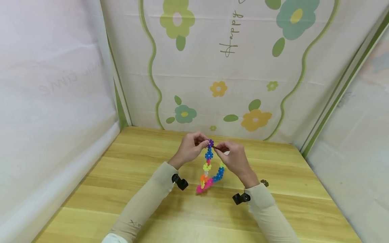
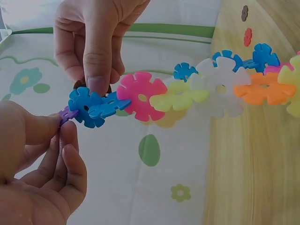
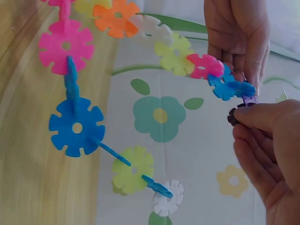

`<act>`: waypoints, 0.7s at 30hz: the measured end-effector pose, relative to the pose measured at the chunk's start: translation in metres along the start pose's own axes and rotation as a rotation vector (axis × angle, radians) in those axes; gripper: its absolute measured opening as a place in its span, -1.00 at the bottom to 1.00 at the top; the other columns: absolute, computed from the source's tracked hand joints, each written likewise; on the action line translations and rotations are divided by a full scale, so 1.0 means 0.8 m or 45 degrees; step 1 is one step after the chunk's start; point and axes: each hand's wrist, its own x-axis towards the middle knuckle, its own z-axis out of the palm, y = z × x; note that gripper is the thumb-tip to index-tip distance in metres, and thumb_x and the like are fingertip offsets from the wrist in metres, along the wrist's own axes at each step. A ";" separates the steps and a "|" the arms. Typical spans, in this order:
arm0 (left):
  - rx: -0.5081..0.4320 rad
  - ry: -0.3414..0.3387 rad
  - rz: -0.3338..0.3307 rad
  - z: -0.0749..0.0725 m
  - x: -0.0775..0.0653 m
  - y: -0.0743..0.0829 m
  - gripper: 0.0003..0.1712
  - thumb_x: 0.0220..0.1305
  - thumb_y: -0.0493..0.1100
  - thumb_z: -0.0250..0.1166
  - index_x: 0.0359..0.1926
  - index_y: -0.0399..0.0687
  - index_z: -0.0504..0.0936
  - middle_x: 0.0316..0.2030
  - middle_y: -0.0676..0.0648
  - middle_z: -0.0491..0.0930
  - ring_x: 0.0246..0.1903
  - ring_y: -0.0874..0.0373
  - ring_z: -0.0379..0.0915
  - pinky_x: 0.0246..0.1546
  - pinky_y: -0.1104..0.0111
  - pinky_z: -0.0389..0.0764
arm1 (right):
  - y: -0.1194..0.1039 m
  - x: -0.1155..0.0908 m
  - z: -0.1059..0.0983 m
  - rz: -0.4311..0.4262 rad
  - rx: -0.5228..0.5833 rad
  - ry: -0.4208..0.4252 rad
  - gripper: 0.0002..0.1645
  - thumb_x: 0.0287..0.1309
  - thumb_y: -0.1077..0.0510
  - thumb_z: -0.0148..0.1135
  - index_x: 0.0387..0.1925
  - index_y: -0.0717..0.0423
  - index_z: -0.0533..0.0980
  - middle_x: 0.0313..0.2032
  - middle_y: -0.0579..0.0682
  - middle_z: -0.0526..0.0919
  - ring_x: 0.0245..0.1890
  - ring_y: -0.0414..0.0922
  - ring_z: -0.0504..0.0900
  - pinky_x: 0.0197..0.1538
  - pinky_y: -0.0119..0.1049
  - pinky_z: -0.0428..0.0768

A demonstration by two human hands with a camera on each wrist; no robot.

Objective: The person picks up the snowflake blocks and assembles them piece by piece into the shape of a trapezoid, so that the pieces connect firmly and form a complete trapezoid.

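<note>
A chain of plastic snowflake discs point(image 1: 208, 155) in blue, pink, yellow, white and orange hangs in a loop above the table. My left hand point(image 1: 189, 149) pinches the purple snowflake disc point(image 1: 210, 143) at its upper end between thumb and fingers. Close beside it, my right hand point(image 1: 236, 161) pinches a dark brown snowflake disc point(image 3: 232, 117), edge-on against the purple one. Whether the two discs are slotted together I cannot tell. In the right wrist view the chain's other end is a white disc point(image 3: 168, 199), hanging free.
On the wooden table point(image 1: 121, 189) a loose dark disc point(image 1: 264, 183) lies by the right sleeve. In the left wrist view, a brown disc point(image 2: 244, 13) and a red disc point(image 2: 247, 36) lie apart on the wood. Flower-printed cloth walls point(image 1: 194, 67) enclose the table.
</note>
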 end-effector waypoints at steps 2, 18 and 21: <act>-0.008 -0.003 0.011 0.001 0.001 0.000 -0.89 0.50 -0.25 0.33 -0.13 -0.22 0.74 -0.29 -0.19 0.76 -0.44 0.23 0.58 -0.42 0.47 0.58 | -0.001 0.000 0.002 -0.078 -0.060 0.028 -0.85 0.10 0.38 0.57 -0.31 0.20 0.72 -0.39 0.04 0.79 -0.42 -0.13 0.77 -0.28 -0.24 0.79; 0.027 -0.081 -0.093 -0.002 -0.005 -0.006 -0.85 0.52 -0.15 0.32 -0.09 -0.13 0.74 -0.20 -0.12 0.77 -0.33 0.19 0.61 -0.28 0.43 0.64 | -0.001 0.006 0.000 -0.331 -0.236 -0.028 -0.77 -0.02 0.45 0.60 -0.34 0.22 0.69 -0.39 0.05 0.77 -0.40 -0.11 0.77 -0.28 -0.27 0.78; 0.074 -0.184 -0.149 -0.004 -0.004 -0.006 -0.73 0.53 0.00 0.32 0.02 -0.07 0.75 -0.10 -0.05 0.78 -0.14 0.14 0.69 -0.07 0.35 0.71 | 0.001 0.007 -0.006 -0.356 -0.259 -0.058 -0.77 -0.01 0.42 0.61 -0.35 0.22 0.69 -0.39 0.04 0.76 -0.41 -0.12 0.77 -0.30 -0.28 0.77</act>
